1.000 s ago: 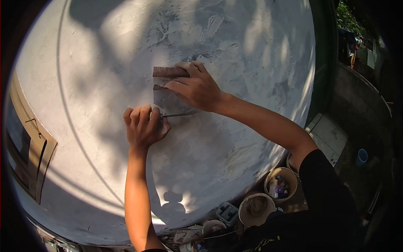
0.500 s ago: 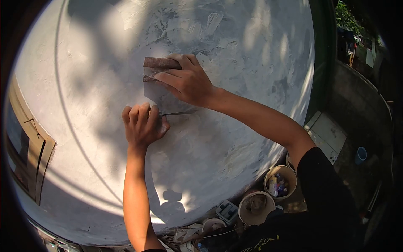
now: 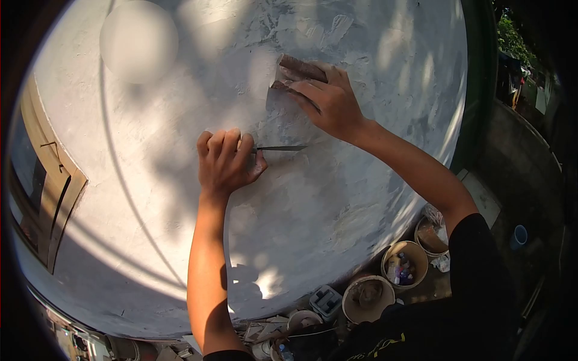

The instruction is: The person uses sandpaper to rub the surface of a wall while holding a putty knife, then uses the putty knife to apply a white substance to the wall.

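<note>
In the head view, my right hand (image 3: 334, 99) is closed around a sanding block (image 3: 301, 67) with brown, curled, sandpaper-like edges. Its face lies against the white plastered wall (image 3: 271, 216), over a patch of grey smears. Lower and to the left, my left hand (image 3: 226, 159) is a fist with its knuckles towards the wall. From it a putty knife (image 3: 283, 148) sticks out to the right, its thin dark blade seen edge-on. The handle is hidden in my fingers.
A wooden window frame (image 3: 63, 180) borders the wall at left. Along its foot stand buckets, one (image 3: 404, 265) with small items inside, another (image 3: 368, 298) with grey residue, and a grey plastic box (image 3: 326, 302). A blue cup (image 3: 518, 236) is on the ground at right.
My right hand has slid the sanding block up and to the right, and the block is now more tilted. My left hand is slightly further right and higher, still with the putty knife.
</note>
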The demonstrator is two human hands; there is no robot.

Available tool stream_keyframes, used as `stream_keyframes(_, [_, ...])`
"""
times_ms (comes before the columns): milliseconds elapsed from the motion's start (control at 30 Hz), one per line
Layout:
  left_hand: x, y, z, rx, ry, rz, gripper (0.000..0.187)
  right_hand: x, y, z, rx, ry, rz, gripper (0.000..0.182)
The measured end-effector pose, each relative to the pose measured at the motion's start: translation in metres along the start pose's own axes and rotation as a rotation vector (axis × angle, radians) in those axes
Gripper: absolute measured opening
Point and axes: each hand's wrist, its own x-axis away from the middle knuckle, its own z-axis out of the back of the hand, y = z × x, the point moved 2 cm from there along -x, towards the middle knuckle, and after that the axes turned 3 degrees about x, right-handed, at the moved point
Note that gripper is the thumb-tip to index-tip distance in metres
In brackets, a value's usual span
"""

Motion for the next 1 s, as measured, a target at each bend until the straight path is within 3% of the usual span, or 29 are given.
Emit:
stream_keyframes(133, [0.002, -0.001, -0.001, 0.004, 0.006, 0.014, 0.033, 0.018, 0.004, 0.003, 0.057, -0.109, 0.119, 0.022])
stream_keyframes(367, [0.0, -0.002, 0.001, -0.029, 0.004, 0.004, 0.034, -0.003, 0.018, 0.008, 0.069, 0.009, -0.013, 0.024])
stream_keyframes(500, [-0.001, -0.001, 0.0, 0.003, 0.016, 0.017, 0.035, 0.018, 0.012, 0.008, 0.095, -0.075, 0.093, 0.023])
stream_keyframes(667, [-0.001, -0.002, 0.0, -0.028, 0.009, 0.0, 0.032, -0.019, 0.022, 0.005, 0.071, 0.045, -0.029, 0.02])
stream_keyframes(767, [-0.002, -0.001, 0.001, -0.021, 0.015, 0.0, 0.032, -0.002, 0.007, 0.005, 0.047, 0.005, -0.028, 0.019])
stream_keyframes(867, [-0.001, -0.001, 0.0, -0.004, 0.011, 0.0, 0.031, 0.02, 0.006, 0.004, 0.089, -0.056, 0.107, 0.019])
stream_keyframes(1000, [-0.001, -0.001, 0.001, 0.006, 0.013, -0.006, 0.033, 0.0, 0.032, 0.009, 0.134, -0.004, 0.025, 0.019])
